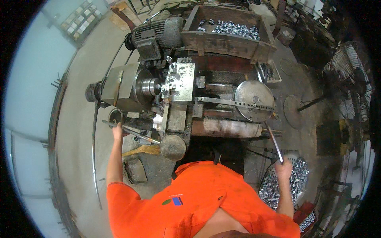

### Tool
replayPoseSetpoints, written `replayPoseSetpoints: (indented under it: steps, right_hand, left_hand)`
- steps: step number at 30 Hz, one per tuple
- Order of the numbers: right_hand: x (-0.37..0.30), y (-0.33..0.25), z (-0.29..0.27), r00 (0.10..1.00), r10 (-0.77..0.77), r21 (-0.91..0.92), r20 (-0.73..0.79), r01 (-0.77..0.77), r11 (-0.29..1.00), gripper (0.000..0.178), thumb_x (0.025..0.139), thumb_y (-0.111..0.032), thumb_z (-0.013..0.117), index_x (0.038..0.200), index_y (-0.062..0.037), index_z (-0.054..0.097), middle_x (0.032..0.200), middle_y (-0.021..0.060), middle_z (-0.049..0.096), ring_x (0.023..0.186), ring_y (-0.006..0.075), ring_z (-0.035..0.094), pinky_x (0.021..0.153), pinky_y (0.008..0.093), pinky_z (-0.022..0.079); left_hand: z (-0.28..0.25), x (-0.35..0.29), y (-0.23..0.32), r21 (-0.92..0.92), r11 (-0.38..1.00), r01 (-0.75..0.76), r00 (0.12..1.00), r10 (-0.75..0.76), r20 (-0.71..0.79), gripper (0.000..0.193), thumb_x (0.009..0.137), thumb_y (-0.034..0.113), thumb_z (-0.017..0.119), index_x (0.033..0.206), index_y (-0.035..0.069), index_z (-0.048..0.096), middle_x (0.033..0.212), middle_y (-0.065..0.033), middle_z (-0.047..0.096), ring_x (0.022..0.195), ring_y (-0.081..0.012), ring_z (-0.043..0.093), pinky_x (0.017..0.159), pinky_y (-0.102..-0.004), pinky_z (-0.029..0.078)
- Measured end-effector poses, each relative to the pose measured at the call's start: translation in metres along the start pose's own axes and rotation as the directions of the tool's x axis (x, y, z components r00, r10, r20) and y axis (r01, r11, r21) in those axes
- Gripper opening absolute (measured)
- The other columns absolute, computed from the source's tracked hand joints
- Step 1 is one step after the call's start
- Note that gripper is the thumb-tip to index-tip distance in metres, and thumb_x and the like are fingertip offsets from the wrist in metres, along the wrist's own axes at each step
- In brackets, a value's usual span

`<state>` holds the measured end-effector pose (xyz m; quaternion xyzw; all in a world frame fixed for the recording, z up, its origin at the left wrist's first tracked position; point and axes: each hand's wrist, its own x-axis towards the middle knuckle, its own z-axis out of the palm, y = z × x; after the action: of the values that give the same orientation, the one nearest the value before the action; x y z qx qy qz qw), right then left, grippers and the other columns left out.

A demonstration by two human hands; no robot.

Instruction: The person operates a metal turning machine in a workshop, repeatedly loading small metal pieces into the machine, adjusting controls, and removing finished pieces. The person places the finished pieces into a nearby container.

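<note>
Taken from the chest with 12 o'clock straight ahead, the roomiest passage is the pale floor (pixel 73 139) from 9 to 10, cut only by a long thin rod (pixel 93 150) at 9. A slanting bar (pixel 141 135), gripped by the left hand (pixel 118 131), blocks 10, and the tool block (pixel 183 81) stands near 12. The steel disc (pixel 248 93) bars 1, a lever (pixel 274 142) in the right hand (pixel 283 169) crosses 2, and heaped metal parts (pixel 300 174) fill 3. Close in at 12, the dark gap (pixel 228 148) looks passable, though shadow hides its depth.
</note>
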<state>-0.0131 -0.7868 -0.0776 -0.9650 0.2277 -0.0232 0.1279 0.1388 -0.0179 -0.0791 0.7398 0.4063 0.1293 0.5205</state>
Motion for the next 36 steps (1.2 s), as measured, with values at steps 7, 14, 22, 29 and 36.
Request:
replayPoseSetpoints:
  steps: [7, 14, 22, 29, 36]
  right_hand:
    - [0.155, 0.047, -0.010, 0.980, 0.016, -0.407, -0.198, -0.097, 0.908, 0.042, 0.062, -0.024, 0.060, 0.100, -0.0088, 0.061, 0.093, 0.0137, 0.061, 0.087, 0.0314, 0.058, 0.076, 0.0437, 0.046]
    - [0.117, -0.036, 0.019, 0.864, -0.225, -0.272, -0.450, 0.108, 0.956, 0.075, 0.059, -0.023, 0.063, 0.128, -0.0013, 0.042, 0.131, 0.0193, 0.041, 0.117, 0.0376, 0.041, 0.101, 0.0456, 0.030]
    - [0.015, -0.075, 0.063, 0.976, -0.170, 0.175, -0.134, 0.192, 0.966, 0.054, 0.058, -0.015, 0.063, 0.110, -0.0031, 0.058, 0.118, 0.0199, 0.052, 0.105, 0.0370, 0.050, 0.090, 0.0403, 0.041]
    - [0.006, -0.110, 0.060, 0.983, -0.186, 0.395, -0.014, 0.176, 0.902, 0.032, 0.060, -0.012, 0.059, 0.089, -0.0017, 0.066, 0.090, 0.0177, 0.064, 0.086, 0.0349, 0.060, 0.076, 0.0363, 0.048]
    - [0.049, -0.155, 0.000, 0.902, -0.394, 0.323, -0.178, 0.432, 0.842, 0.026, 0.060, -0.007, 0.060, 0.085, -0.0020, 0.065, 0.089, 0.0154, 0.064, 0.084, 0.0321, 0.062, 0.075, 0.0354, 0.049]
  left_hand:
    - [0.014, 0.011, -0.012, -0.141, 0.990, -0.010, 0.998, 0.020, 0.067, 0.041, 0.086, 0.033, 0.055, 0.106, -0.002, 0.048, 0.076, -0.0103, 0.055, 0.058, -0.0236, 0.060, 0.046, -0.0363, 0.054]
    - [-0.022, 0.007, -0.039, -0.396, 0.913, 0.098, 0.992, -0.056, 0.117, 0.054, 0.083, 0.052, 0.053, 0.104, 0.002, 0.053, 0.082, -0.0112, 0.060, 0.074, -0.0229, 0.060, 0.068, -0.0388, 0.051]
    - [0.024, -0.006, -0.097, 0.864, 0.238, -0.444, 0.895, 0.146, 0.421, 0.050, 0.083, 0.049, 0.050, 0.088, 0.001, 0.062, 0.081, -0.0203, 0.064, 0.083, -0.0343, 0.062, 0.074, -0.0436, 0.049]
    - [0.084, -0.022, -0.167, 0.751, 0.638, -0.169, 0.961, 0.277, -0.019, 0.037, 0.081, 0.040, 0.052, 0.086, 0.004, 0.061, 0.081, -0.0165, 0.064, 0.078, -0.0364, 0.062, 0.066, -0.0459, 0.049]
    - [0.036, -0.005, -0.110, 0.797, 0.293, -0.528, 0.842, 0.064, 0.535, 0.041, 0.079, 0.040, 0.058, 0.102, 0.007, 0.057, 0.096, -0.0175, 0.062, 0.092, -0.0353, 0.059, 0.078, -0.0442, 0.048]
